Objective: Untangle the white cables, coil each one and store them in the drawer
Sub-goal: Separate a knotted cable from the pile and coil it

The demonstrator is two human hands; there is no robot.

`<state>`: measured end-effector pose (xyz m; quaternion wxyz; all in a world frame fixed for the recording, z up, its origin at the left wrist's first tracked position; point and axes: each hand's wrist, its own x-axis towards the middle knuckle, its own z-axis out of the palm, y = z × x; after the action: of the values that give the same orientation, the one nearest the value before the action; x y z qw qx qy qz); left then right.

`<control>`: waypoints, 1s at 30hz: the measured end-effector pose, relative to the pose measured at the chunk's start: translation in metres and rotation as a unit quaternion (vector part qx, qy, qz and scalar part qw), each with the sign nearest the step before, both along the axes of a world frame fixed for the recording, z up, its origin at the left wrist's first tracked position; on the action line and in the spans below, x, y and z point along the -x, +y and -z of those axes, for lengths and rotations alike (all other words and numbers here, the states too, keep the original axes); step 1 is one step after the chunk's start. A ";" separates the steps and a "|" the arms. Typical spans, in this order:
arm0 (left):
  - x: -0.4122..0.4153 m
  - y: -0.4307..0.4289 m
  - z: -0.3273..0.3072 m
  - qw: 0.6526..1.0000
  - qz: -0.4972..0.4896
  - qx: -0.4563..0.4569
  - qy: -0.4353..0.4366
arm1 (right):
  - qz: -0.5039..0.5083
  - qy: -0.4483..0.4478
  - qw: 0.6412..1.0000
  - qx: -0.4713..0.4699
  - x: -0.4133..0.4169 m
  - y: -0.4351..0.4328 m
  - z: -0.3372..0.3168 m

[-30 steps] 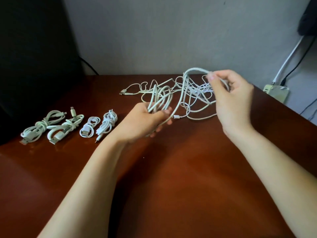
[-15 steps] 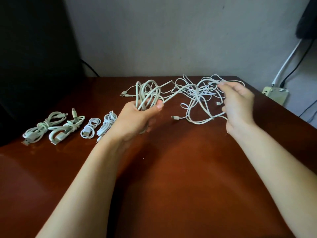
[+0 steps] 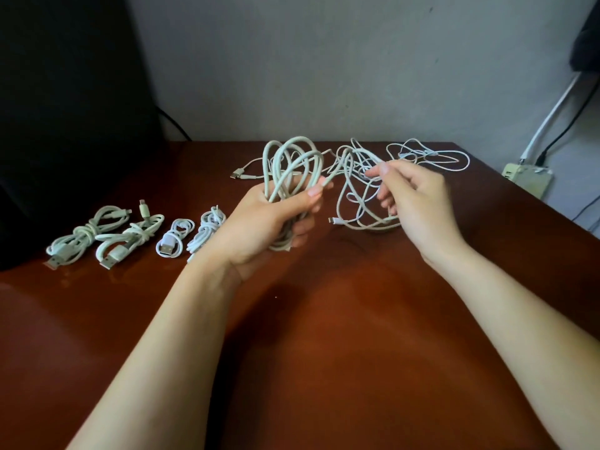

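Observation:
My left hand grips a bunch of white cable loops that stand upright above my fist over the table. The same cable runs right into a loose tangle of white cables lying at the table's far side. My right hand hovers over that tangle with curled fingers and pinches a strand near its fingertips. Several coiled white cables lie in a row at the left. No drawer is in view.
The brown wooden table ends at a grey wall. A dark object stands at the far left. A power strip with black and white cords sits off the table's right corner.
My left hand has lifted and turned its bunch of loops upright. My right hand has dropped from holding a high loop and moved closer to the left hand, over the tangle.

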<state>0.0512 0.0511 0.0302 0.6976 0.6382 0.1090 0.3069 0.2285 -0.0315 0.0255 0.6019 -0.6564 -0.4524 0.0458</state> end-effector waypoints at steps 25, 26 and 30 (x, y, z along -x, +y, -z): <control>0.005 0.010 -0.004 0.987 -0.023 0.101 -0.124 | -0.018 -0.149 0.989 -0.005 0.005 -0.003 0.002; 0.005 0.010 -0.004 0.988 -0.025 0.098 -0.117 | -0.019 -0.171 0.985 0.007 0.007 -0.004 0.003; 0.003 0.008 -0.002 0.993 -0.019 0.079 -0.091 | -0.059 -0.161 0.984 0.053 0.011 -0.005 0.002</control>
<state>0.0481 0.0593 0.0327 0.7472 0.5481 0.0811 0.3669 0.2173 -0.0363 0.0237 0.4813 -0.6585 -0.5786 -0.0009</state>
